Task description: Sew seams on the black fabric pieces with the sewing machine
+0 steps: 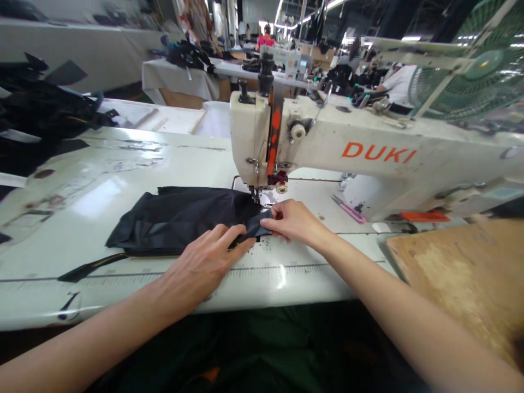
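A folded piece of black fabric (176,215) lies on the sewing machine's white bed, its right end by the presser foot (255,195). My left hand (213,254) rests on the fabric's front right part, thumb and fingers pressing on it. Just right of the needle, my right hand (292,221) pinches the fabric's right edge between thumb and fingers. A narrow dark strip with a yellowish line (92,267) sticks out from the fabric's front left corner. The sewing machine (323,136) stands behind both hands.
Pink-handled snips (347,209) lie right of the needle, near an orange object (426,216). A wooden board (458,273) is at the right. Dark fabric pieces (45,114) are heaped at the left. A green fan (470,71) stands at the upper right. People work in the background.
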{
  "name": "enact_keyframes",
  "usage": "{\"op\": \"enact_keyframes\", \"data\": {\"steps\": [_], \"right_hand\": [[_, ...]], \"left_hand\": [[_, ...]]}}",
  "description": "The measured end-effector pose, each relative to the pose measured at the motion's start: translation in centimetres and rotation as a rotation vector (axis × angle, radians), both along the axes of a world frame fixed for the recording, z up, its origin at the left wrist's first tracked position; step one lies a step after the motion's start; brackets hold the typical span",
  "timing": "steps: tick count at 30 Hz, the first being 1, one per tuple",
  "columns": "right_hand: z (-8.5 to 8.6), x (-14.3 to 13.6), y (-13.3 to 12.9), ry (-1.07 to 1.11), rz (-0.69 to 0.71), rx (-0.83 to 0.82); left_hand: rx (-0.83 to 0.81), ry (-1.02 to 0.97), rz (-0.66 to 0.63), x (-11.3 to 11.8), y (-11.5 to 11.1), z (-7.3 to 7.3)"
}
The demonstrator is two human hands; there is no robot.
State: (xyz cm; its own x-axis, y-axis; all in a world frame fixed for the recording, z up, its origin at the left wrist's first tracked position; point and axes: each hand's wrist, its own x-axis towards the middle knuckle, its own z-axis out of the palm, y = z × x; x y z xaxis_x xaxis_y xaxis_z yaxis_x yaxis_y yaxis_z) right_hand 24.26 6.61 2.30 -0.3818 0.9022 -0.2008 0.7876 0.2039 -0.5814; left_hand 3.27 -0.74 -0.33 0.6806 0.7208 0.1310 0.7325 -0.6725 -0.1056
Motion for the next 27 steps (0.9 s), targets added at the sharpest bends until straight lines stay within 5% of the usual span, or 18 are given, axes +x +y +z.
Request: {"op": "enact_keyframes", "data": {"steps": [6, 17, 27], "right_hand": [[-0.2, -0.7, 0.1, -0.161, -0.044, 0.158], [0.6, -1.9, 0.5, -0.182, 0.045, 0.102], [0.2, -3.2, 1.6, 0.008, 0.060, -0.275]], "left_hand": [[-0.052, -0.038, -0.054, -0.2, 0.2, -0.3], [-0.144, -0.090, -0.056, 0.0, -0.2, 0.7], [-0.157, -0.169, -0.053, -0.2, 0.0, 0.1]]}}
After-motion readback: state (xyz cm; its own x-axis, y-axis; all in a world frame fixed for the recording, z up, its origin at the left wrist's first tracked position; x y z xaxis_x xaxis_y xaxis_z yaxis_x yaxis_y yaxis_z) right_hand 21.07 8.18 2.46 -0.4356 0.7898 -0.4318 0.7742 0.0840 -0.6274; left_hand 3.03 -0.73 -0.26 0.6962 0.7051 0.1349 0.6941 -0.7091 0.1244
